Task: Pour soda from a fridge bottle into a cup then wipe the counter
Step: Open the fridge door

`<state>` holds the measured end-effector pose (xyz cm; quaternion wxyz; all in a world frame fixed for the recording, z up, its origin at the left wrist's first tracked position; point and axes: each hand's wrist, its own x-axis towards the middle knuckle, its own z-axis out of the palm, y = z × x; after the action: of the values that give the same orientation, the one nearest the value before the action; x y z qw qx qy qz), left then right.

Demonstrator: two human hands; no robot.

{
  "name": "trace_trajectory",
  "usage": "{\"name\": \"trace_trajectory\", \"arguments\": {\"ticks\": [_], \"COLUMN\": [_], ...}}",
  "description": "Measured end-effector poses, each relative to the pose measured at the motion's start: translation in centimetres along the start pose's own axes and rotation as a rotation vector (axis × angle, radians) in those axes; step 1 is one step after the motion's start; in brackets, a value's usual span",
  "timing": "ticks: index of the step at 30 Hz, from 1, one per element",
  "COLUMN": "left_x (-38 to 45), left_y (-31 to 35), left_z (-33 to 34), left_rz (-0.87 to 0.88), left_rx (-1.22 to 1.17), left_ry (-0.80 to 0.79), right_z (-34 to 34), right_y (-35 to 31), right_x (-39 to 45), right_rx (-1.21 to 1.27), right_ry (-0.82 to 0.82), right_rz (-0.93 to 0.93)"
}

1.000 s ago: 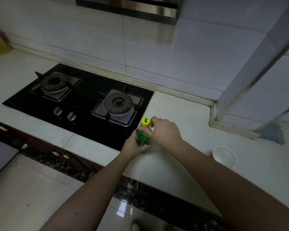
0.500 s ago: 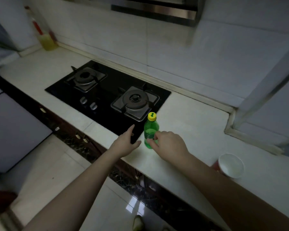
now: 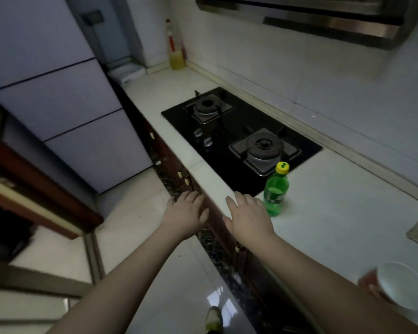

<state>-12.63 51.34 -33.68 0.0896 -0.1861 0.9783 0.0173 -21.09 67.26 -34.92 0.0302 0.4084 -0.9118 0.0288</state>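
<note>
A green soda bottle [image 3: 274,191] with a yellow cap stands upright on the white counter [image 3: 336,213], just in front of the stove's near corner. A red paper cup [image 3: 393,284] with a white inside sits at the counter's near right. My right hand [image 3: 247,216] hovers over the counter edge just left of the bottle, fingers straight, holding nothing. My left hand [image 3: 186,214] is off the counter, over the floor by the cabinet front, fingers spread and empty.
A black two-burner gas stove [image 3: 239,138] is set into the counter behind the bottle. A yellow oil bottle [image 3: 176,54] stands in the far corner. A pale fridge [image 3: 58,104] fills the left side. A range hood [image 3: 311,18] hangs above.
Both hands have let go of the bottle and drawn back left toward the counter edge. The view has swung left, bringing the fridge into sight. The bottle stays upright.
</note>
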Motion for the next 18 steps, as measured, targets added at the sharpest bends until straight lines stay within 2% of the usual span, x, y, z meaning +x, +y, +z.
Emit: {"name": "trace_trajectory", "arguments": {"ticks": [10,18], "left_x": [-5.8,-6.6], "left_y": [-6.8,-15.4], "left_z": [-1.0,-1.6], "left_rz": [-0.26,-0.401], "left_rx": [0.013,-0.009], "left_ry": [0.082,0.141], "right_z": [-1.6,-2.1], "right_y": [-8.1,-16.7], "right_x": [3.4,8.7], "right_rx": [0.11,0.126], "right_ry": [-0.019,0.026], "right_rz": [-0.261,-0.374]}}
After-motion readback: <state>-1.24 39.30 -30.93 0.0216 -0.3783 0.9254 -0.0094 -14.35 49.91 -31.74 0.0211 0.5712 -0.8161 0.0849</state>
